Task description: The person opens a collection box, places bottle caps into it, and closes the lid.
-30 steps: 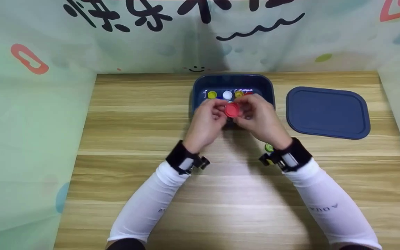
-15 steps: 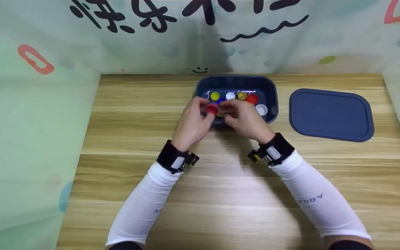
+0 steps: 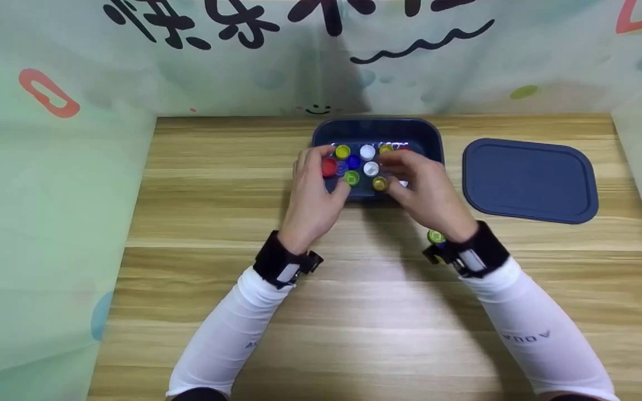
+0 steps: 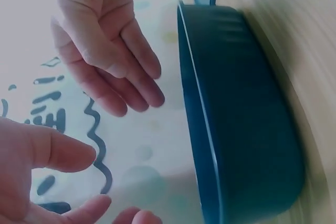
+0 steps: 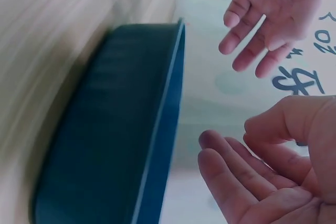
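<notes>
A dark blue box (image 3: 377, 125) holds several bottle caps in red, yellow, green, blue, purple and white. My left hand (image 3: 314, 192) hovers at the box's left side, fingers and thumb apart, with the red cap (image 3: 329, 167) seen between them, lying in the box. Over the right side hangs my right hand (image 3: 429, 186), close to a yellow cap (image 3: 379, 184) and partly hiding the caps beneath it. In the wrist views, both the left hand (image 4: 47, 171) and the right hand (image 5: 278, 166) are raised above the rim of the box (image 4: 247, 114), holding nothing.
To the right of the box lies its flat blue lid (image 3: 530, 181) on the wooden table (image 3: 354, 334). A green cap (image 3: 436, 236) rests on the table beside the right wrist. Behind the box stands a printed cloth backdrop (image 3: 232, 78).
The red cap, earlier held between both hands and then in the left, now lies at the left in the box. The left hand has let go, and the hands have moved apart.
</notes>
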The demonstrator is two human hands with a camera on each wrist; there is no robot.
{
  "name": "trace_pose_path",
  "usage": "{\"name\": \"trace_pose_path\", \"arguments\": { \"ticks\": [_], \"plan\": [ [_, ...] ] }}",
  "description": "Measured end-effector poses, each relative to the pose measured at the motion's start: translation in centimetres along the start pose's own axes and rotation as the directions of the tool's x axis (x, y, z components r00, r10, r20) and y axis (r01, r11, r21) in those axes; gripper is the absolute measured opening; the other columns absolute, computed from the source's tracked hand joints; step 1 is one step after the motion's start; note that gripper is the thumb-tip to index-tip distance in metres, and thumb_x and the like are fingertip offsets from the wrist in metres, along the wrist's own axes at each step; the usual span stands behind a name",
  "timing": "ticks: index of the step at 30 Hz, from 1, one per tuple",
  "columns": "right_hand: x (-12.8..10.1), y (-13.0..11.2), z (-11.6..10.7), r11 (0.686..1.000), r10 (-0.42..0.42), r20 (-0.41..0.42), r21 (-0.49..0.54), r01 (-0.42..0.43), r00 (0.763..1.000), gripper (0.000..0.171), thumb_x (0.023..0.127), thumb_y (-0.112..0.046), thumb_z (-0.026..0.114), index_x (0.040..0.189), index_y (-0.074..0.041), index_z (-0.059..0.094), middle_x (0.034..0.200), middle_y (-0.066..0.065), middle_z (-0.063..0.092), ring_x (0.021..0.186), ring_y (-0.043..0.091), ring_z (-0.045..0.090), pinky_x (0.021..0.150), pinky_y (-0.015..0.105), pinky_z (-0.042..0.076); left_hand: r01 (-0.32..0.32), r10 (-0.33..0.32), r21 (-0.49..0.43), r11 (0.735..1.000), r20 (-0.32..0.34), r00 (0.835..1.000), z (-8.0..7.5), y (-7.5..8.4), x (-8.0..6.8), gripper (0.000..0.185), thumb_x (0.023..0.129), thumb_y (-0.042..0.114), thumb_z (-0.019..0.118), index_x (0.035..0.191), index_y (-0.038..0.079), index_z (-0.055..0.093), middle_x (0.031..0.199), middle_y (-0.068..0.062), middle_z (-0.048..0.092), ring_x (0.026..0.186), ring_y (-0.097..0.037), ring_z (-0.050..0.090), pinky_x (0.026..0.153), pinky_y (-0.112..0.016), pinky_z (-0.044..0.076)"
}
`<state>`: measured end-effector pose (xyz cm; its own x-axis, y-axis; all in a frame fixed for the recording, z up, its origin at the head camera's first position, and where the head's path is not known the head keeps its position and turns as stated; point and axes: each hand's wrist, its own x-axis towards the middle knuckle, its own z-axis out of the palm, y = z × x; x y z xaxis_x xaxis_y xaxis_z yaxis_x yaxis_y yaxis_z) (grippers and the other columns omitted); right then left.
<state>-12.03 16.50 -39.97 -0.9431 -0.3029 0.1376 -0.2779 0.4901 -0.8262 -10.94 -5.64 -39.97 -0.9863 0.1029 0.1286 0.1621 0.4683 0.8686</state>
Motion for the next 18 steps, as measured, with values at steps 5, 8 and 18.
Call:
{"name": "trace_pose_path", "arguments": {
  "ticks": [5, 8, 18],
  "plan": [
    [-2.3, 0.4, -1.8, 0.995, -0.015, -0.042, -0.095, 0.011, 0.999, 0.037, 0.098, 0.001, 0.067, 0.135, 0.001, 0.066, 0.125, 0.012, 0.072, 0.108, 0.024, 0.072, 0.092, 0.04, 0.06, -0.064, 0.065, -0.03, 0.998, 0.034, 0.997, 1.0, 0.7, -0.8, 0.054, 0.092, 0.006, 0.073, 0.143, 0.001, 0.054, 0.138, -0.011, 0.051, 0.12, -0.02, 0.051, 0.104, -0.03, 0.045],
    [-3.7, 0.7, -2.9, 0.988, -0.021, -0.062, -0.153, 0.011, 0.998, 0.036, 0.096, -0.001, 0.072, 0.132, 0.0, 0.068, 0.121, 0.01, 0.073, 0.1, 0.02, 0.072, 0.084, 0.034, 0.061, -0.092, 0.094, -0.027, 0.995, 0.086, 0.992, 2.0, 1.1, -1.2, 0.056, 0.092, 0.007, 0.077, 0.143, 0.003, 0.055, 0.137, -0.009, 0.051, 0.118, -0.022, 0.053, 0.1, -0.029, 0.047],
    [-7.6, 2.1, -4.9, 0.962, 0.012, -0.067, -0.271, -0.029, 0.998, 0.029, 0.095, -0.007, 0.078, 0.122, -0.003, 0.071, 0.109, 0.009, 0.072, 0.088, 0.018, 0.069, 0.071, 0.03, 0.056, -0.161, 0.158, -0.018, 0.987, 0.321, 0.934, 6.3, 1.4, -2.3, 0.054, 0.093, 0.01, 0.081, 0.141, 0.002, 0.058, 0.127, -0.011, 0.06, 0.105, -0.021, 0.06, 0.091, -0.023, 0.05]
  ]
}}
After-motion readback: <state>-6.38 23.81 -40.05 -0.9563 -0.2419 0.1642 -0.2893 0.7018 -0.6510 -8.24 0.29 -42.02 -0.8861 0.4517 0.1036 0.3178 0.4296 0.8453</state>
